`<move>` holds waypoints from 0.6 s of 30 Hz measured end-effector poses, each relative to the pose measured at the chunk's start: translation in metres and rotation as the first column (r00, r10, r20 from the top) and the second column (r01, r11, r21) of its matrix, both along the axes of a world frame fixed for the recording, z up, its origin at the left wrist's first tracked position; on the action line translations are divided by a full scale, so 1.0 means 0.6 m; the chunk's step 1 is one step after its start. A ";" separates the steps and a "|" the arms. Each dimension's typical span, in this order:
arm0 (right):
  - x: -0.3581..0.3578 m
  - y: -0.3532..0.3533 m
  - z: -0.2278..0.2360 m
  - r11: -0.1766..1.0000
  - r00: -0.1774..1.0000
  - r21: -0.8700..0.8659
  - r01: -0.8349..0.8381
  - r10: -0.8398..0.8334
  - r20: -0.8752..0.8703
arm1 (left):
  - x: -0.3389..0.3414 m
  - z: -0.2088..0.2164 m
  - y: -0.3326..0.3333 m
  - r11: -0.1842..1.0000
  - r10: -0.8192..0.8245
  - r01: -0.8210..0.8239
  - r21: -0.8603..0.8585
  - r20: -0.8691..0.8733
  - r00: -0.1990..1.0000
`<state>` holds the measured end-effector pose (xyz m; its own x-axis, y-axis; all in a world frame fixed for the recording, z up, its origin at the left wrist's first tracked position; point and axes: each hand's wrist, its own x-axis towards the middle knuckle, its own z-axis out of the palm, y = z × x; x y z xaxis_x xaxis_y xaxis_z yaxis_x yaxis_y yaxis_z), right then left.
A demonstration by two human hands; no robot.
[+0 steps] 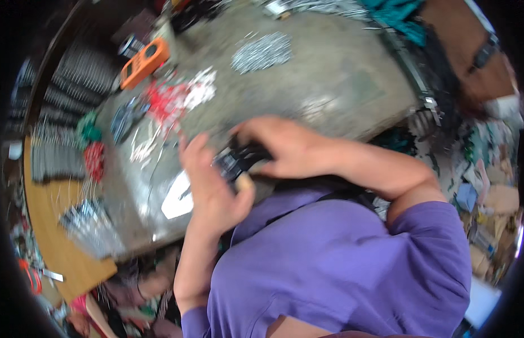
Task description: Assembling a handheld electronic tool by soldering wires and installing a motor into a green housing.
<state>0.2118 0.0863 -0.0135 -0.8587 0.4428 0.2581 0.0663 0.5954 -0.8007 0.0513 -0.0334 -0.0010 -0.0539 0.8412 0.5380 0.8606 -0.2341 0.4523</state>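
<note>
In front of my purple shirt, at the near edge of the grey worktable, both my hands meet around a small black object with shiny parts. Motion blur keeps its exact kind from showing. My right hand curls over its right side, fingers bent and closed on it. On the other side, my left hand has the object between its thumb and raised fingers. The palms hide part of it.
Beyond my left hand lie red strips, white pieces and an orange handheld device. A pile of small silvery pieces sits farther back. Stacked grey parts line the left; scissors with orange handles lie lower left.
</note>
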 end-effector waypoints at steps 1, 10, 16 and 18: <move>-0.011 -0.003 -0.013 0.998 0.997 0.058 -0.022 0.026 -0.072 | -0.001 0.012 0.005 0.999 -0.033 0.032 -0.035 -0.031 0.999; 0.231 0.281 0.056 0.412 0.622 0.574 0.707 -0.749 -0.228 | 0.003 0.024 0.008 0.985 -0.088 0.044 -0.166 -0.267 0.960; 0.427 0.402 0.048 0.129 0.371 0.959 0.251 -0.928 0.027 | 0.001 0.022 0.015 0.986 -0.087 0.043 -0.163 -0.271 0.959; 0.408 0.392 0.081 0.015 0.293 0.949 0.314 -0.952 -0.082 | -0.006 0.024 -0.006 0.999 -0.038 0.028 -0.040 -0.276 0.961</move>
<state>0.4566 0.3215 0.0349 -0.3459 0.7460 0.5690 0.9294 0.1896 0.3165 0.0474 -0.0368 0.0134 0.1207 0.8586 0.4983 0.9452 -0.2528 0.2065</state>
